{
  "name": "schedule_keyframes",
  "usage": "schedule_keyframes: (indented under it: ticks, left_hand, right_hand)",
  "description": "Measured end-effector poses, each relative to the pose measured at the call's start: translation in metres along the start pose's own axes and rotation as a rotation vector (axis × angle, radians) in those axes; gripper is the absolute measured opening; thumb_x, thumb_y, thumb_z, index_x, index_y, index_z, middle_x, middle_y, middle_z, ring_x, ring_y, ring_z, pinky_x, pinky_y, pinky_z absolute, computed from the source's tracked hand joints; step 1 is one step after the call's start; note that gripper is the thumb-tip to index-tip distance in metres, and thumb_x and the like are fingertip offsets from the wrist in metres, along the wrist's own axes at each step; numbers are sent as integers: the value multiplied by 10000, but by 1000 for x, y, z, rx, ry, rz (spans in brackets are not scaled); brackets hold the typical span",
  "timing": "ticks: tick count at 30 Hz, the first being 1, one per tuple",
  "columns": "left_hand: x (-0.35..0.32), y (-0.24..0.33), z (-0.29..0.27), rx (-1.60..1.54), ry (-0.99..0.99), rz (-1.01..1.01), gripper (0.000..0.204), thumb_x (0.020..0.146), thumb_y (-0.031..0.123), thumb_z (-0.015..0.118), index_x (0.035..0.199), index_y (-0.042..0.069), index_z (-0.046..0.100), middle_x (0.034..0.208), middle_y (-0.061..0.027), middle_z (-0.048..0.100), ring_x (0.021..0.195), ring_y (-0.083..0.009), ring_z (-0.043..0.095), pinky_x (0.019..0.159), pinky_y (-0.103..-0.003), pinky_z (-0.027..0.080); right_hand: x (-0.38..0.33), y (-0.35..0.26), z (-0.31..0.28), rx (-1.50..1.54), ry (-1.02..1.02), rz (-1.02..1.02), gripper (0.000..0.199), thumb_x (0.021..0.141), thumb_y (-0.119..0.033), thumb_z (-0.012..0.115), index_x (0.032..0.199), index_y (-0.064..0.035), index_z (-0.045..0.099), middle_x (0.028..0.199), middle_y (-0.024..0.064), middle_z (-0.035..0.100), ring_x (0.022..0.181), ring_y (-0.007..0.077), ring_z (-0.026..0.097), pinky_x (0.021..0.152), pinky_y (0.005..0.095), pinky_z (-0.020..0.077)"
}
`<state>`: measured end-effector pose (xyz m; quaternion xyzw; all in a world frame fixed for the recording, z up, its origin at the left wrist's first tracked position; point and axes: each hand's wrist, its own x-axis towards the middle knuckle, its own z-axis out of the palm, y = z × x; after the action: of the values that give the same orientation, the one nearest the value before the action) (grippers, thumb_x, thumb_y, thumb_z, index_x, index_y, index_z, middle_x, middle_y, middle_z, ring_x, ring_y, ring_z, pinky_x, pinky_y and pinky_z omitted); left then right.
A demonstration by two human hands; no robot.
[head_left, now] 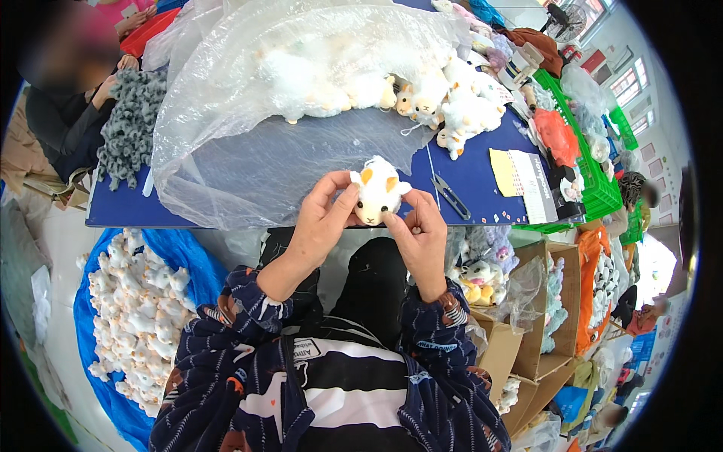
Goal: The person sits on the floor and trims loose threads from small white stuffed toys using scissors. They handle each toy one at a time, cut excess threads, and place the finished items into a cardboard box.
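Note:
A small white plush animal [374, 197] with orange ears, dark eyes and a loop of string on top faces me at the table's near edge. My left hand [325, 218] grips its left side between thumb and fingers. On the other side, my right hand [420, 230] pinches it, thumb near the muzzle. Beyond my hands, a clear plastic bag [226, 151] spreads over the blue table [301, 139], covering many white plush toys [324, 83]. Several more plush animals [459, 105] lie uncovered at its right end.
Thread snips [452, 197] lie right of my hands, beside a yellow paper pad [506, 173]. A blue-lined sack [151, 316] of white plush toys stands at lower left, cardboard boxes [557, 324] at lower right. Grey curly plush [134, 124] sits near a co-worker's arm [102, 94]. Green crates [599, 188] line the right.

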<state>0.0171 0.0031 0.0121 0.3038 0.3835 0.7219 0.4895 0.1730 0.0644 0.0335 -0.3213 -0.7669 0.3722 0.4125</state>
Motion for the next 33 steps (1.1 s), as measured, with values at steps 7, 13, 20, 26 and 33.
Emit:
schedule_keyframes:
  ticks: [7,13,20,26,33]
  left_hand:
    - [-3,-2,-1,210,-13,72,349,855,80,675,1136,-28,498,1040,-93,569,867,-129,643,712,-240,541]
    - [-18,-3,10,213,44,181,255,873,4,583,1113,-15,499,1016,-70,587,866,-102,612,726,-231,520]
    - [-11,-11,1,-2,59,133,330,927,63,575,1213,-26,437,1133,-96,531,946,-132,615,778,-259,532]
    - [-14,0,-3,36,-87,151,422,932,57,562,1306,-24,386,1210,-118,521,1022,-161,609,838,-272,515]
    - [-13,-5,-2,167,51,183,319,909,28,580,1208,-31,486,1007,-89,622,883,-114,629,755,-257,528]
  right_hand:
    - [-5,-8,1,285,-95,254,411,833,-109,715,1202,20,588,874,5,614,578,21,450,512,182,377]
    - [2,-13,6,297,-158,199,362,856,-82,684,1192,16,590,837,-7,597,639,20,472,548,177,393]
    - [16,-11,7,402,-124,339,358,870,-70,656,1213,7,586,923,-4,620,751,35,541,613,175,435]
    - [10,10,4,334,-106,145,466,846,-123,689,1268,6,543,955,-9,547,662,15,471,541,165,374]
    - [5,-17,9,-119,-85,-35,568,712,-145,791,1224,-33,572,893,36,532,578,72,438,475,213,363]
